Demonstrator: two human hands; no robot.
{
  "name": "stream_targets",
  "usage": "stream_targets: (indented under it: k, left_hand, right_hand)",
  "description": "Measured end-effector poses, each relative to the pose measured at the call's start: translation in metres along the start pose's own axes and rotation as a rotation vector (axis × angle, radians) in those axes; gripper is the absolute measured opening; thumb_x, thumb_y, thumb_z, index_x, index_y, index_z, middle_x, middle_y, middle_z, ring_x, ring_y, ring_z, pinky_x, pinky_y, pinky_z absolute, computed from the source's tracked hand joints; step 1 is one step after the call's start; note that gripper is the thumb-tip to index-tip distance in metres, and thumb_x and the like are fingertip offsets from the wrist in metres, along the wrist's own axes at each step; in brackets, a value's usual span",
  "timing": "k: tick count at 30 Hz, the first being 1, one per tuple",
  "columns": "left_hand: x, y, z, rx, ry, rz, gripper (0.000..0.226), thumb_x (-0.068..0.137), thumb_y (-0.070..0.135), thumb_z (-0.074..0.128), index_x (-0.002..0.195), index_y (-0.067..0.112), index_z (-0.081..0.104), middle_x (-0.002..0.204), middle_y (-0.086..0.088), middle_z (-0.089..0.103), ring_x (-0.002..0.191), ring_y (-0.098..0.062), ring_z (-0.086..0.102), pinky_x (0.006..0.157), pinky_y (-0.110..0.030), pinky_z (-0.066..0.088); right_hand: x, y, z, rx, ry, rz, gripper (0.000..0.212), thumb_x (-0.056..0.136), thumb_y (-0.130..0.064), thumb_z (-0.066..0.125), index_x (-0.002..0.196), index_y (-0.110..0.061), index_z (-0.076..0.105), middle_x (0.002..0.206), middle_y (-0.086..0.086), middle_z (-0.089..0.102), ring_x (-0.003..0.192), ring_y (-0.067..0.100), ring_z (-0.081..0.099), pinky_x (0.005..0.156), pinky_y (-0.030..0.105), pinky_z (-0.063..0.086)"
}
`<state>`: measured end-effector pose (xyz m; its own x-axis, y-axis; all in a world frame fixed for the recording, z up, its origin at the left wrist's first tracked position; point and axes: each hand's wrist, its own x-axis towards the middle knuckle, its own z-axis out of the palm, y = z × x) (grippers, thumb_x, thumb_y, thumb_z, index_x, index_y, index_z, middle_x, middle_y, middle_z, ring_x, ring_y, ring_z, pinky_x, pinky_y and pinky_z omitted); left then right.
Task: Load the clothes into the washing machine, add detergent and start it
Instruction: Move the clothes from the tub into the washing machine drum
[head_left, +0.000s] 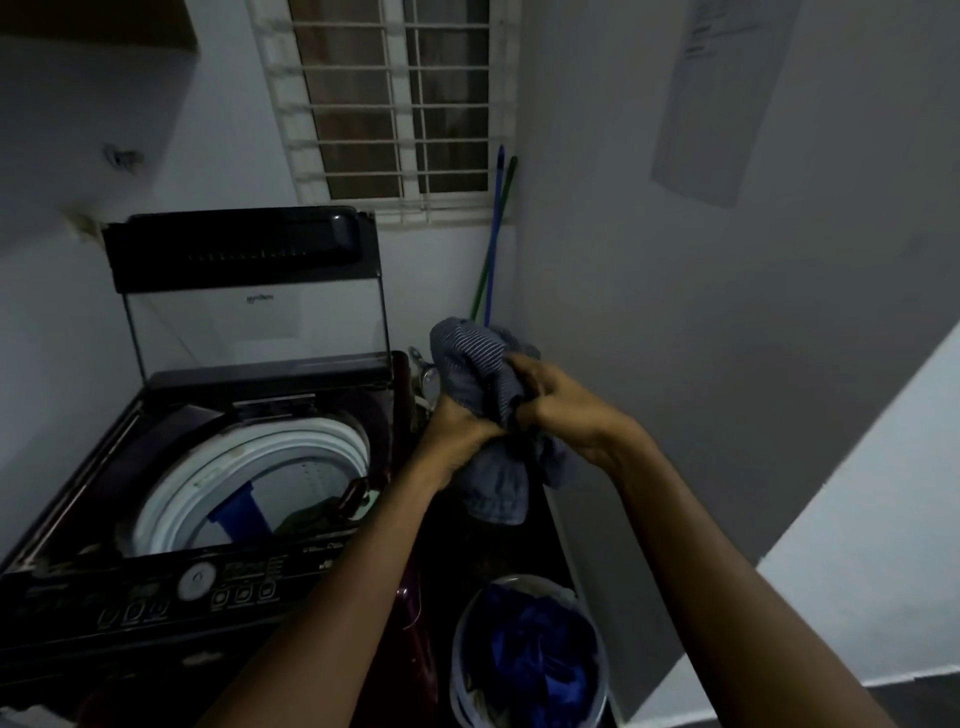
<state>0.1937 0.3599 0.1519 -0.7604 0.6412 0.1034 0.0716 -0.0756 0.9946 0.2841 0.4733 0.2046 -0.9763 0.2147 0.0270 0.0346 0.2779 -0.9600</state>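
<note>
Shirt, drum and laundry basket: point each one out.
Shirt (480, 364), head view: on the striped cloth bunched above both hands.
Drum (244, 462), head view: on its white rim, left side of the opening.
Laundry basket (460, 649), head view: on its pale left rim, beside the blue clothes.

a bunched blue striped garment (478, 364) hangs in the air right of the dark top-load washing machine (156, 519), whose lid (249, 291) stands upright; the white drum (249, 467) holds a few clothes.
</note>
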Motion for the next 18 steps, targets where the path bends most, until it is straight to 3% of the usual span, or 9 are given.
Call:
stream_targets:
  k: [2, 4, 5, 7, 9, 10, 13, 15, 18]
  left_hand:
    - [0.003, -0.008, -0.003, -0.056, 0.216, -0.009, 0.044, 0.080, -0.012, 0.066, 0.121, 0.006, 0.062, 0.111, -0.003, 0.069, 0.105, -0.017, 0.067, 0.078, -0.017, 0.054]
    - [0.006, -0.012, -0.007, -0.134, 0.349, -0.023, 0.040, 0.083, -0.005, 0.061, 0.120, 0.010, 0.064, 0.117, -0.005, 0.069, 0.108, -0.022, 0.065, 0.086, -0.031, 0.057]
    - [0.008, -0.010, -0.010, -0.173, 0.400, -0.034, 0.038, 0.083, -0.002, 0.059, 0.118, 0.013, 0.065, 0.118, -0.005, 0.068, 0.108, -0.023, 0.065, 0.090, -0.038, 0.056]
    - [0.012, -0.008, -0.018, -0.235, 0.465, -0.056, 0.033, 0.082, 0.000, 0.057, 0.111, 0.013, 0.068, 0.117, -0.007, 0.069, 0.106, -0.026, 0.066, 0.093, -0.048, 0.055]
    - [0.015, -0.006, -0.027, -0.276, 0.465, -0.089, 0.029, 0.083, 0.000, 0.057, 0.108, 0.009, 0.068, 0.113, -0.009, 0.070, 0.104, -0.029, 0.066, 0.091, -0.049, 0.056]
    - [0.016, -0.004, -0.030, -0.300, 0.451, -0.102, 0.027, 0.085, -0.001, 0.056, 0.107, 0.008, 0.068, 0.112, -0.011, 0.070, 0.104, -0.030, 0.066, 0.089, -0.047, 0.057]
    - [0.016, -0.003, -0.038, -0.323, 0.406, -0.113, 0.022, 0.088, 0.000, 0.056, 0.099, 0.013, 0.069, 0.109, -0.011, 0.070, 0.103, -0.030, 0.066, 0.086, -0.043, 0.058]
    - [0.013, -0.002, -0.042, -0.273, 0.364, -0.069, 0.021, 0.090, 0.004, 0.057, 0.099, 0.018, 0.070, 0.110, -0.008, 0.071, 0.105, -0.028, 0.066, 0.091, -0.047, 0.056]
    - [0.008, -0.003, -0.058, -0.152, 0.330, 0.001, 0.037, 0.091, 0.013, 0.060, 0.127, 0.021, 0.059, 0.124, -0.001, 0.065, 0.114, -0.019, 0.061, 0.102, -0.046, 0.050]
  right_hand:
    - [-0.001, 0.003, 0.002, 0.030, -0.159, 0.016, 0.085, 0.071, 0.024, 0.040, 0.149, -0.008, 0.029, 0.146, 0.008, 0.043, 0.134, 0.020, 0.043, 0.107, 0.033, 0.042]
    - [-0.004, 0.008, 0.003, 0.006, -0.195, -0.039, 0.084, 0.071, 0.029, 0.035, 0.147, -0.008, 0.035, 0.146, 0.001, 0.044, 0.134, 0.009, 0.043, 0.111, 0.028, 0.038]
    - [-0.006, 0.012, 0.004, -0.010, -0.129, -0.078, 0.077, 0.073, 0.029, 0.036, 0.141, -0.007, 0.044, 0.141, 0.002, 0.050, 0.128, 0.004, 0.048, 0.109, 0.025, 0.039]
    - [-0.010, 0.019, 0.009, -0.017, 0.173, -0.113, 0.053, 0.082, 0.021, 0.045, 0.124, -0.008, 0.059, 0.124, 0.003, 0.062, 0.111, -0.002, 0.059, 0.105, 0.030, 0.045]
    - [-0.015, 0.032, 0.015, 0.033, 0.482, -0.073, 0.035, 0.090, -0.002, 0.059, 0.123, -0.015, 0.060, 0.116, -0.005, 0.062, 0.104, -0.003, 0.058, 0.105, 0.034, 0.046]
    - [-0.017, 0.037, 0.020, 0.091, 0.526, -0.015, 0.040, 0.092, -0.016, 0.063, 0.130, -0.019, 0.055, 0.121, -0.007, 0.058, 0.109, 0.001, 0.055, 0.105, 0.034, 0.044]
    - [-0.013, 0.053, 0.043, 0.293, 0.397, 0.118, 0.068, 0.089, -0.049, 0.060, 0.148, -0.034, 0.029, 0.144, -0.007, 0.043, 0.126, 0.013, 0.047, 0.108, 0.040, 0.041]
    - [0.001, 0.054, 0.060, 0.378, 0.393, 0.080, 0.067, 0.089, -0.056, 0.056, 0.148, -0.039, 0.028, 0.146, -0.007, 0.044, 0.126, 0.014, 0.050, 0.106, 0.042, 0.043]
    - [0.024, 0.043, 0.086, 0.395, 0.428, 0.051, 0.061, 0.096, -0.052, 0.046, 0.150, -0.036, 0.022, 0.145, -0.006, 0.044, 0.126, 0.015, 0.050, 0.104, 0.039, 0.045]
